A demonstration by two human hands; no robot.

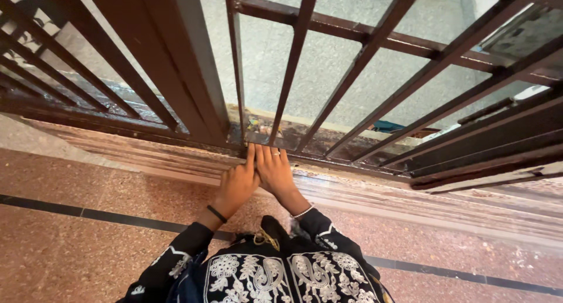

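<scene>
- My left hand and right hand lie flat, fingers together, holding nothing, pressed on the gate's bottom rail.
- I'd keep palms low, clear of bars.

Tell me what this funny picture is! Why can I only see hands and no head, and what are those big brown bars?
The camera sits on a person's head and looks down, so you see only their arms and hands. The left hand, with a black band on its wrist, and the right hand, with a ring and a pale bracelet, lie flat side by side on the bottom rail of a brown metal grille gate. They hold nothing. Below is a reddish speckled floor with a dark stripe. The black sleeves have white embroidery.
</scene>
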